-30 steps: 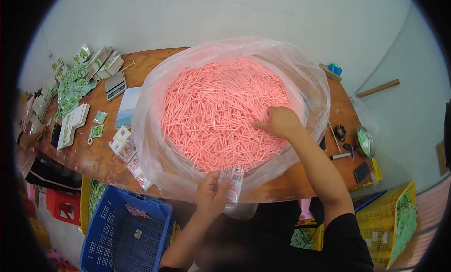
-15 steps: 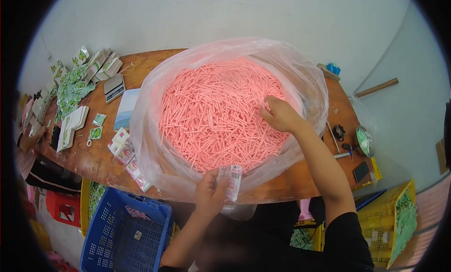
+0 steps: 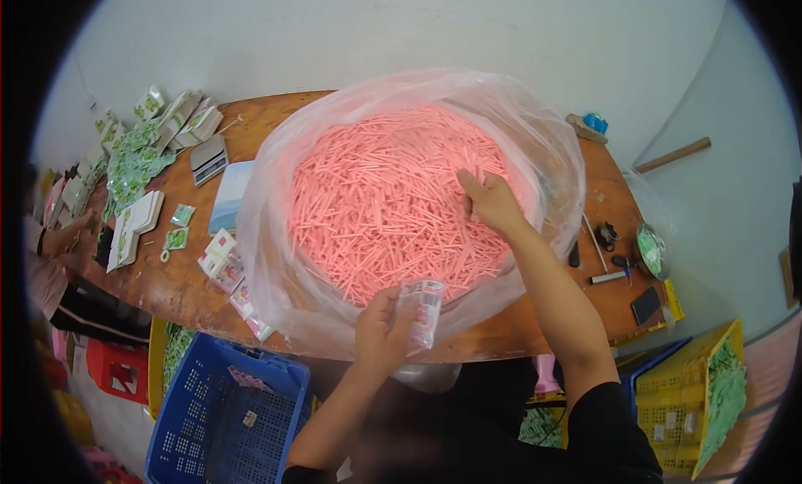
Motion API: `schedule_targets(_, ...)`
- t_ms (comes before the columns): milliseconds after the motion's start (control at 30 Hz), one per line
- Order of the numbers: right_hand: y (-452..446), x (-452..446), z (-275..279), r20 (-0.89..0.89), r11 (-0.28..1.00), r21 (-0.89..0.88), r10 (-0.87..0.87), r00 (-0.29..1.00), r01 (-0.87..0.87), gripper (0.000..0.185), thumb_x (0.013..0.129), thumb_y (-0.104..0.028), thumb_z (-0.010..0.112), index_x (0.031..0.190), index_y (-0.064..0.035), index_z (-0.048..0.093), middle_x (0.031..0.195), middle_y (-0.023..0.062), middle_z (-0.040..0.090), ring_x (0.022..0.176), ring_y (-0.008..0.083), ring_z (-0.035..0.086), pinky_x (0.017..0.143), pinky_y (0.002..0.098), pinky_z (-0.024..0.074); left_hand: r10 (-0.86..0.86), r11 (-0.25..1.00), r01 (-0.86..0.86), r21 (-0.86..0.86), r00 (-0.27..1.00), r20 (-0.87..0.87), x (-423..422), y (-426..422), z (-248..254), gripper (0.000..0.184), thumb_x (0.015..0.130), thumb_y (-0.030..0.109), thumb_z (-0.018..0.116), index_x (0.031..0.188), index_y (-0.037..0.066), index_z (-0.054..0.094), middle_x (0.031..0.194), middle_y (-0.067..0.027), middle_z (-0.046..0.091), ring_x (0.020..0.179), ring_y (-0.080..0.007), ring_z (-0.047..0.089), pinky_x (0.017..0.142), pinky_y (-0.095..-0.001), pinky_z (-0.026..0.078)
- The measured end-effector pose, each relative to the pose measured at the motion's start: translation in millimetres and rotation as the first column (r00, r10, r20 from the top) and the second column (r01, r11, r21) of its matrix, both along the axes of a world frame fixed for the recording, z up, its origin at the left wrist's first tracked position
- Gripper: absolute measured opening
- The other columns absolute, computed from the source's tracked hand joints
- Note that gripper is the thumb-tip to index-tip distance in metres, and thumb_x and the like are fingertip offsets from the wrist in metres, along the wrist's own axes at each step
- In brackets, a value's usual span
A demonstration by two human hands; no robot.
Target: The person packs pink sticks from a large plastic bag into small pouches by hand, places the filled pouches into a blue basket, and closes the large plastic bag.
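Observation:
A large clear plastic bag (image 3: pixel 547 141), its mouth spread wide, is filled with short thin pink sticks (image 3: pixel 384 200). At its near rim my left hand (image 3: pixel 380 334) pinches a small clear packet (image 3: pixel 424 313) with pink and white print, held upright. Over the right part of the pile is my right hand (image 3: pixel 491 204), its fingers curled together. Whatever those fingers hold, if anything, is too small to make out. Left of the bag lie several printed packets (image 3: pixel 224 263) in a strip.
A small scale (image 3: pixel 209 160), a blue-and-white sheet (image 3: pixel 231 202) and green packets (image 3: pixel 134 175) occupy the table's left. Tools (image 3: pixel 610 275) and a phone-like black slab (image 3: pixel 645 305) lie right. Blue (image 3: pixel 217 409) and yellow crates (image 3: pixel 668 400) stand below. At far left, another person's hand (image 3: pixel 71 233) shows.
My right hand has shifted slightly left over the pink sticks, and its fingers have changed pose. The packet in my left hand has risen and turned a little. The view has shifted slightly.

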State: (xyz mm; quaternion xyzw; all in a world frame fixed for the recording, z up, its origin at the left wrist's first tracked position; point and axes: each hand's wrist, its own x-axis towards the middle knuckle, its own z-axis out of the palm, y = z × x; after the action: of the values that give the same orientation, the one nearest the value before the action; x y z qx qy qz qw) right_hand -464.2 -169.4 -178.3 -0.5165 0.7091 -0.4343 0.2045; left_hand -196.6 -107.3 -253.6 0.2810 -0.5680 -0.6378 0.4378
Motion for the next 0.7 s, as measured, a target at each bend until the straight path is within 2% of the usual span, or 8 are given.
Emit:
schedule_targets(33,0,7,4,-0.124,0.999,-0.014,0.039,0.991,-0.041,0.043,0.094,-0.042,0.062,0.080,-0.0013,0.062,0.062,0.0116,0.060,0.061,0.0239,0.061,0.062,0.0398,0.0506,0.011,1.000,-0.010,-0.025,0.999,0.047,-1,0,0,0.022,0.097,0.015,0.061,0.112,-0.001,0.061,0.088,-0.0063,0.068,0.075,-0.0071,0.062,0.067,-0.0238,0.050)
schedule_targets(67,0,9,2,-0.493,0.998,-0.026,0.037,0.869,-0.057,0.044,0.091,-0.044,0.063,0.079,-0.0017,0.063,0.067,0.0144,0.063,0.065,0.0275,0.064,0.064,0.0418,0.0510,0.044,0.998,-0.039,-0.049,0.993,0.106,5,-1,-2,0.022,0.097,0.016,0.061,0.111,-0.001,0.061,0.087,-0.0065,0.068,0.074,-0.0070,0.062,0.066,-0.0240,0.050)
schedule_targets(100,2,5,-3,-0.783,0.996,-0.047,0.012,0.621,-0.078,0.045,0.089,-0.046,0.065,0.078,-0.0021,0.065,0.072,0.0172,0.065,0.070,0.0311,0.066,0.067,0.0439,0.0514,0.052,0.998,-0.047,-0.050,0.994,0.100,6,-2,-6,0.022,0.097,0.016,0.061,0.111,0.000,0.062,0.087,-0.0067,0.068,0.073,-0.0073,0.062,0.065,-0.0245,0.050)
schedule_targets(167,7,1,9,-0.835,0.980,0.191,0.192,0.515,-0.056,0.046,0.084,-0.049,0.067,0.079,-0.0033,0.067,0.082,0.0198,0.067,0.079,0.0365,0.066,0.071,0.0467,0.0512,0.058,0.998,-0.054,-0.044,0.995,0.081,6,1,-13,0.022,0.097,0.017,0.062,0.111,0.000,0.062,0.087,-0.0070,0.068,0.073,-0.0081,0.062,0.065,-0.0255,0.050)
schedule_targets(333,16,-13,17,-0.895,0.944,0.330,0.314,0.316,-0.003,0.043,0.086,-0.046,0.066,0.077,-0.0034,0.067,0.080,0.0184,0.067,0.079,0.0370,0.065,0.071,0.0478,0.0503,0.056,0.996,-0.052,-0.068,0.997,0.047,8,2,-12,0.025,0.096,0.017,0.063,0.112,-0.001,0.061,0.088,-0.0082,0.069,0.077,-0.0103,0.063,0.068,-0.0271,0.050)
schedule_targets(533,12,-13,29,-0.871,0.975,0.218,0.175,0.459,0.043,0.045,0.088,-0.044,0.065,0.077,-0.0007,0.065,0.078,0.0213,0.064,0.076,0.0403,0.062,0.069,0.0478,0.0498,0.069,0.994,-0.064,-0.092,0.996,0.049,16,-2,-11,0.026,0.095,0.017,0.064,0.112,-0.002,0.060,0.089,-0.0095,0.069,0.079,-0.0109,0.063,0.070,-0.0282,0.050)
schedule_targets(633,8,-6,29,-0.777,0.982,0.167,0.077,0.625,0.086,0.050,0.094,-0.044,0.060,0.072,0.0007,0.066,0.070,0.0186,0.066,0.070,0.0352,0.065,0.068,0.0436,0.0515,0.092,0.991,-0.088,-0.100,0.995,0.034,16,-3,-15,0.025,0.095,0.017,0.064,0.111,-0.002,0.061,0.089,-0.0092,0.069,0.080,-0.0104,0.063,0.070,-0.0277,0.050)
schedule_targets(700,9,0,26,-0.307,0.996,0.069,0.080,0.948,-0.062,0.054,0.098,-0.044,0.055,0.070,0.0014,0.067,0.066,0.0159,0.067,0.067,0.0290,0.066,0.067,0.0404,0.0522,0.115,0.989,-0.112,-0.092,0.993,0.029,17,-3,-17,0.024,0.095,0.016,0.064,0.111,-0.002,0.061,0.089,-0.0090,0.070,0.080,-0.0101,0.063,0.070,-0.0275,0.050)
